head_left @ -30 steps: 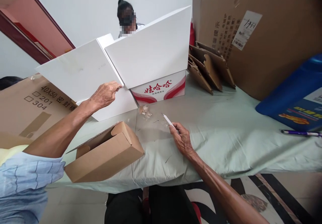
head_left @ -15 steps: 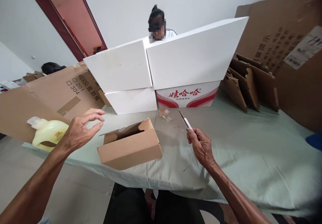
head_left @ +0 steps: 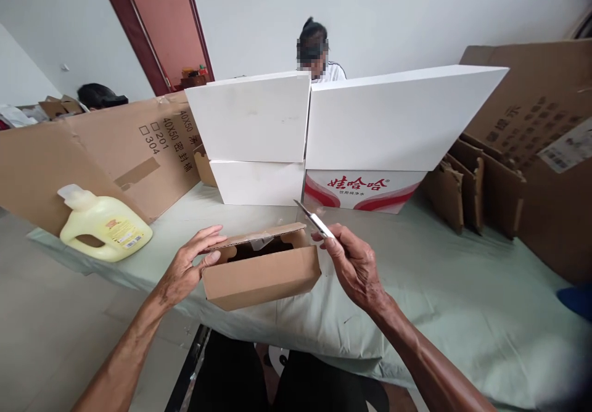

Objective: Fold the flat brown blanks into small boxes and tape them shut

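A small brown cardboard box (head_left: 261, 275) lies near the table's front edge, its top flap partly raised. My left hand (head_left: 187, 265) rests against the box's left end, fingers spread and touching the flap edge. Just right of the box, my right hand (head_left: 354, 264) is closed round a white utility knife (head_left: 315, 221) whose blade points up and left above the box's right corner.
A yellow detergent bottle (head_left: 104, 227) lies on the pale green tablecloth (head_left: 462, 288) at left. White panels (head_left: 393, 116) and a red-printed carton (head_left: 365, 190) stand behind. Flat cardboard sheets (head_left: 115, 153) lean left, folded cardboard (head_left: 476, 190) right. Another person (head_left: 319, 57) sits beyond.
My left hand left the white panel and came down onto the box's left end. My right hand brought the knife closer to the box. The camera swung left, revealing the yellow bottle.
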Demonstrator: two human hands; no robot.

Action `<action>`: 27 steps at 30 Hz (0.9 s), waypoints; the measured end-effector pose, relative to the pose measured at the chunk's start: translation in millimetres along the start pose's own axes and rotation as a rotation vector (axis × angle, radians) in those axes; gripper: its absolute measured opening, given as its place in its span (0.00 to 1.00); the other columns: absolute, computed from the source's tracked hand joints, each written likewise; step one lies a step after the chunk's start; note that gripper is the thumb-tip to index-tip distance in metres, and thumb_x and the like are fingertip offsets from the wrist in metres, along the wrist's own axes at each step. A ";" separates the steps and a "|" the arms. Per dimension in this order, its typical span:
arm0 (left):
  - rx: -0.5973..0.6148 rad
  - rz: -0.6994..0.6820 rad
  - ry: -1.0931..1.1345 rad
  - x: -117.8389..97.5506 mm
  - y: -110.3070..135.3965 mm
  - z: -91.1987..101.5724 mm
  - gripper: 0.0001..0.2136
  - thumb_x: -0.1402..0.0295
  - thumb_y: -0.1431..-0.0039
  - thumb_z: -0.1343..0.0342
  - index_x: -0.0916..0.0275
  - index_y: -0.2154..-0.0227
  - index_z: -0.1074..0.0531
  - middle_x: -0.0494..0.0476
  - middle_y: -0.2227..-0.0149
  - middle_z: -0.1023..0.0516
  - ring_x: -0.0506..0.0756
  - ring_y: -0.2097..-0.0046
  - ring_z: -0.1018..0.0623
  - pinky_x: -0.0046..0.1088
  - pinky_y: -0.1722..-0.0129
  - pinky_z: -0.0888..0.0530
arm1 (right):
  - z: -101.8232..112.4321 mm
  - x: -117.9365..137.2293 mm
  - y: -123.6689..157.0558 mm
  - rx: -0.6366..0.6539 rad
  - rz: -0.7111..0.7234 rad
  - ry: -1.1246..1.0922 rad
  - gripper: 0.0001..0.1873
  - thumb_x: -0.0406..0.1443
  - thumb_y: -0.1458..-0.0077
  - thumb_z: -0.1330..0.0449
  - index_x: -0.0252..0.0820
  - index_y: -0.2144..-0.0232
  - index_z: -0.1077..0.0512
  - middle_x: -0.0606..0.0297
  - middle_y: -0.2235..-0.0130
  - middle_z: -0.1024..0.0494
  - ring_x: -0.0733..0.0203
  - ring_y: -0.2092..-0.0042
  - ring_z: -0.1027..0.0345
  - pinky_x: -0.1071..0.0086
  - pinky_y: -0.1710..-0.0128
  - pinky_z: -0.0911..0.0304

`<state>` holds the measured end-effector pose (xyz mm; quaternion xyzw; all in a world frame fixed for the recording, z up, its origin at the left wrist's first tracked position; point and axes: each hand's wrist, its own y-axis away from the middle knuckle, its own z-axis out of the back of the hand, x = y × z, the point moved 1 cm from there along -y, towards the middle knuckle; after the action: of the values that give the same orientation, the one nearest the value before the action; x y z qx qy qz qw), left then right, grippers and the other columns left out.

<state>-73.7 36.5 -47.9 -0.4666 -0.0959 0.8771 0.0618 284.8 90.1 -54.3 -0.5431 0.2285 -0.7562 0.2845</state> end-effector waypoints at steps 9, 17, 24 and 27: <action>0.076 -0.132 0.265 -3.0 19.5 -13.5 0.20 0.48 0.28 0.41 0.52 0.42 0.17 0.63 0.26 0.29 0.72 0.24 0.32 0.49 0.31 0.25 | -1.2 3.2 11.3 0.104 0.237 0.200 0.07 0.33 0.23 0.44 0.47 0.54 0.27 0.65 0.63 0.21 0.60 0.64 0.29 0.68 0.63 0.35; -0.128 -0.159 0.268 -13.7 49.5 -18.4 0.15 0.55 0.23 0.44 0.53 0.46 0.18 0.62 0.34 0.21 0.66 0.30 0.25 0.42 0.34 0.23 | 1.2 8.1 12.6 0.119 0.245 0.273 0.05 0.32 0.25 0.43 0.46 0.55 0.28 0.67 0.65 0.24 0.61 0.67 0.30 0.68 0.66 0.37; -0.108 -0.163 -0.007 -20.7 66.3 -25.9 0.15 0.59 0.28 0.37 0.51 0.42 0.23 0.59 0.31 0.24 0.64 0.31 0.23 0.41 0.34 0.25 | 4.5 13.6 8.1 0.178 0.267 0.316 0.04 0.32 0.24 0.42 0.45 0.55 0.28 0.67 0.66 0.25 0.62 0.68 0.32 0.69 0.66 0.37; -0.124 -0.182 -0.038 -18.3 64.2 -29.7 0.14 0.61 0.27 0.39 0.52 0.42 0.25 0.60 0.32 0.24 0.63 0.32 0.23 0.41 0.34 0.24 | 14.1 22.1 -0.6 0.229 0.308 0.369 0.04 0.32 0.24 0.42 0.45 0.54 0.28 0.66 0.65 0.25 0.60 0.66 0.32 0.68 0.64 0.37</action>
<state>-40.1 -26.4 -63.9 -0.4420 -0.1932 0.8690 0.1102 292.6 75.0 -34.2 -0.3190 0.2694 -0.8113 0.4093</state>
